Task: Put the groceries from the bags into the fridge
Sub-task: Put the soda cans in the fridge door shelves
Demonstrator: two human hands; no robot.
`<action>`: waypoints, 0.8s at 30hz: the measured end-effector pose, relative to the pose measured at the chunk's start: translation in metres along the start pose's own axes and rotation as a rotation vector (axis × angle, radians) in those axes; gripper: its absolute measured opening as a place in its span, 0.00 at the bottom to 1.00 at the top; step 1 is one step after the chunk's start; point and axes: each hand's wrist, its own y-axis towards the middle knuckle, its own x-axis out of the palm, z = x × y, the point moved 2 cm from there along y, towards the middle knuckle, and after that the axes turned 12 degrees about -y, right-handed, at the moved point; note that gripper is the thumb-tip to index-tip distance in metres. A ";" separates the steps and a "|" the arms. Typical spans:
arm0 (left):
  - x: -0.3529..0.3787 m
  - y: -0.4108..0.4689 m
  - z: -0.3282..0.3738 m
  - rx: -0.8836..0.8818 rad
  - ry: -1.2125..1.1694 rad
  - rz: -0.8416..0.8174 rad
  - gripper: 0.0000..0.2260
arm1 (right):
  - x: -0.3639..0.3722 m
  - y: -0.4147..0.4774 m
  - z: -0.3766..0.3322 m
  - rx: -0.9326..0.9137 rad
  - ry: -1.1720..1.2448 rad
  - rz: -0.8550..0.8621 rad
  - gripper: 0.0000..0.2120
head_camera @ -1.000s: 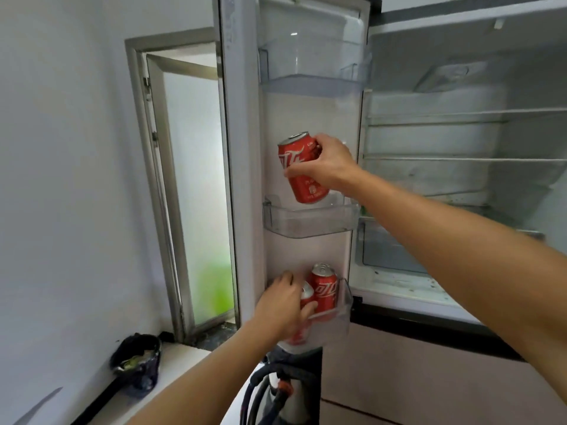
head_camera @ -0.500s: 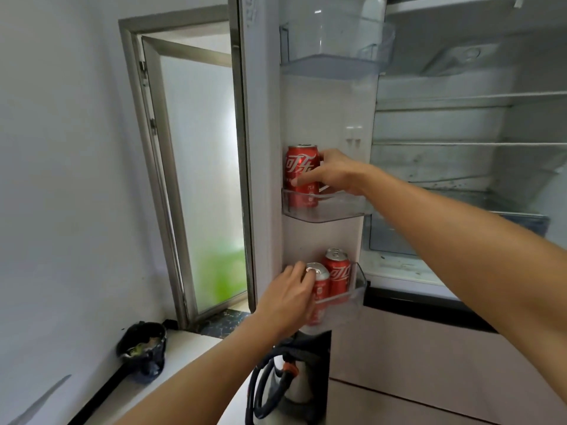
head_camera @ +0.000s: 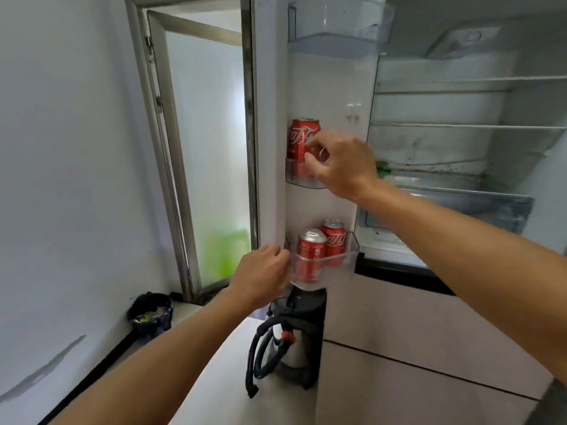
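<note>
My right hand [head_camera: 343,167] curls its fingers round a cola can [head_camera: 303,136] standing in the middle door shelf [head_camera: 294,179]. My left hand [head_camera: 260,271] is curled at the bottom door bin [head_camera: 346,265], which holds two more cans [head_camera: 311,250]; I can't tell its grip. Three cans look stowed; the bags are out of view.

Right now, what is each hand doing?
Left hand: curled beside the lower door shelf; grip cannot be told.
Right hand: pinching the upper can.
</note>
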 end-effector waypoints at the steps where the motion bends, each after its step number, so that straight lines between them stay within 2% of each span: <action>1: -0.007 -0.011 0.000 -0.061 0.012 -0.023 0.11 | 0.004 -0.009 -0.010 -0.054 0.004 -0.030 0.11; 7: -0.048 -0.100 0.007 -0.363 0.091 -0.056 0.10 | 0.023 -0.072 -0.084 -0.249 0.135 -0.208 0.13; 14: -0.107 -0.254 0.029 -0.694 0.249 -0.199 0.10 | 0.018 -0.149 -0.209 -0.504 0.321 -0.364 0.16; 24: -0.262 -0.481 0.046 -1.138 0.473 -0.190 0.07 | -0.064 -0.213 -0.463 -0.873 0.587 -0.322 0.17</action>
